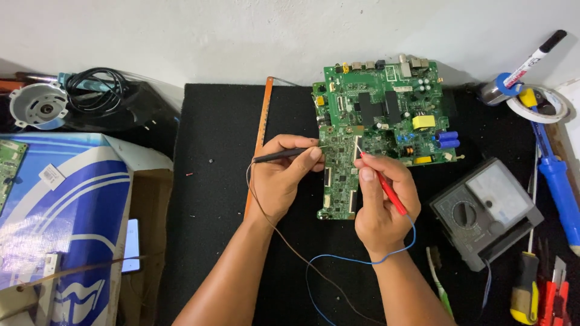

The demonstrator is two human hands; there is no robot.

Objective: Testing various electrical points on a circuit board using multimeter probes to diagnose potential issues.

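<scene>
A green circuit board (377, 108) lies on a black mat (211, 199) near the wall. My left hand (281, 175) pinches a black test probe (279, 156), its tip touching the board's left edge. My right hand (380, 202) grips a red test probe (386, 187) like a pen, with the tip set on the middle of the board. A brown lead and a blue lead (338, 261) trail from the probes toward me across the mat. A grey analog multimeter (486, 211) sits to the right of my right hand.
A blue and white box (60, 229) and a small metal motor (39, 105) sit at the left. An orange saw blade (261, 130) lies along the mat. At the right are a blue soldering iron (559, 187), tape roll (538, 102), marker (534, 60), and yellow-handled screwdriver (524, 290).
</scene>
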